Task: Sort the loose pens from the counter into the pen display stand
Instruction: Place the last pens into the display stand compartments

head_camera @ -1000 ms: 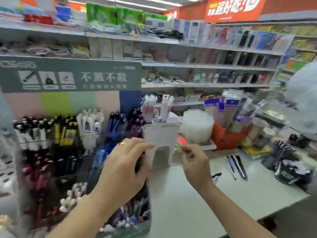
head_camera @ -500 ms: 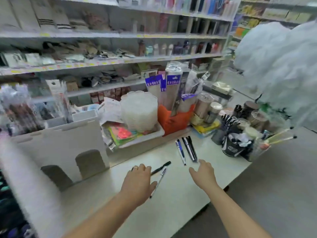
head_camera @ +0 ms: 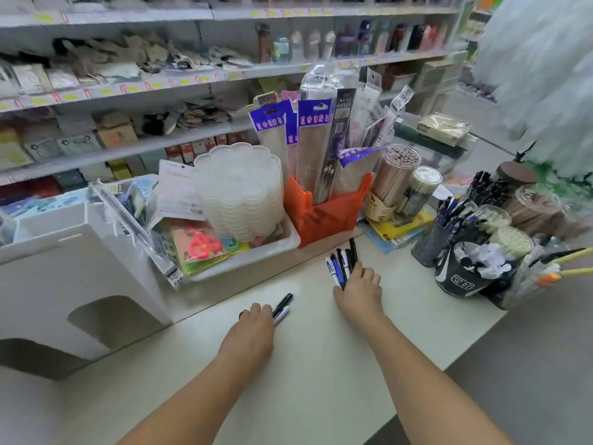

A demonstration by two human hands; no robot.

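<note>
Brimming black cup (head_camera: 462,277) of pens (head_camera: 483,256)

Little reads clearly — the black cup (head_camera: 462,277) near the counter's right edge bears a white Nike swoosh and a boxed label too blurred to make out. Print on the blue-headed packets (head_camera: 290,123) in the orange holder (head_camera: 324,216) is also illegible.

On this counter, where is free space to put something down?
Bare counter lies between the two forearms, and between the left hand and the white box. It is crowded along the back, by the white tray and the pen cups.
</note>
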